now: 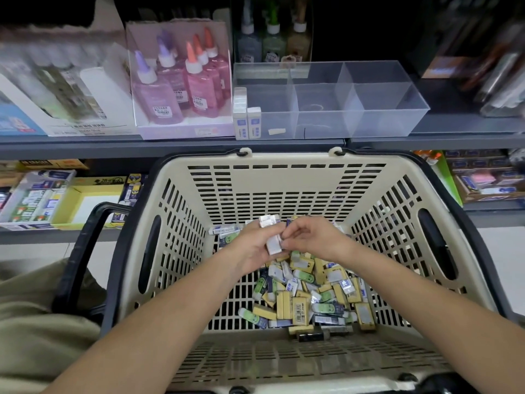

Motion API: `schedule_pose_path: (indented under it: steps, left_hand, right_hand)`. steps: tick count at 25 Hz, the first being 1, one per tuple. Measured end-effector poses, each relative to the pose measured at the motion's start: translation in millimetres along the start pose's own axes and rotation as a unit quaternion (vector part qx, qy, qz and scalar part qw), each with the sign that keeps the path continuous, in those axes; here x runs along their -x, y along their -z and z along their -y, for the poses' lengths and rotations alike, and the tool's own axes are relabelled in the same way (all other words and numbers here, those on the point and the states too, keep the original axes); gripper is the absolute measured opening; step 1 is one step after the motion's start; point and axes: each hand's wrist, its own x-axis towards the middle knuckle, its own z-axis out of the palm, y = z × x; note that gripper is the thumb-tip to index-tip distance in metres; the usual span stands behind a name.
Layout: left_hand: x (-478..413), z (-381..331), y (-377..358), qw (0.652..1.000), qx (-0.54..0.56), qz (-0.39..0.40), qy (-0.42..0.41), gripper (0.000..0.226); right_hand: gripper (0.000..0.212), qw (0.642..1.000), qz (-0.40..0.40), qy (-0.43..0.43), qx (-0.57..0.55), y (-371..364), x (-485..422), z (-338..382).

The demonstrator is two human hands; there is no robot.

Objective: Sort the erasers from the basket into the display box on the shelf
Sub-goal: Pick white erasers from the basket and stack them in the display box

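Upper frame: grey shelf [170, 144] bearing the display box [383, 109]; centre, inside the basket [284, 160], left hand [252, 248] and right hand [311, 237] pinch erasers [274, 245].

the basket [284, 177] sits before the shelf [170, 145] — loose erasers [306, 297] lie in it. on the shelf, the display box [369, 109] stands right of the glue bottles [181, 81] — two erasers [247, 120] in its left compartment.
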Motion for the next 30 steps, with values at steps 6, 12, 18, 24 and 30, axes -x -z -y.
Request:
schedule_pose_path:
  steps: [6, 12, 18, 24, 30]
  left_hand:
    - [-2, -2, 6, 0.998, -0.039, -0.028, 0.049, 0.043]
    - [-7, -2, 13, 0.996, -0.052, -0.044, 0.050, 0.054]
    - [-9, -3, 16, 0.995, -0.064, -0.066, 0.042, 0.048]
    - [-9, -4, 15, 0.995, -0.070, -0.067, 0.037, 0.055]
    - [-10, -4, 16, 0.994, -0.076, -0.068, 0.036, 0.046]
  right_hand:
    - [0.018, 0.956, -0.195, -0.126, 0.180, 66, -24, -44]
    - [0.040, 0.935, -0.070, -0.166, 0.305, 61, -43, -94]
    - [0.044, 0.915, -0.103, -0.117, 0.371, 50, -52, -103]
    - [0.039, 0.880, -0.074, -0.108, 0.457, 50, -49, -104]
    - [0.025, 0.855, -0.054, -0.146, 0.495, 54, -43, -100]
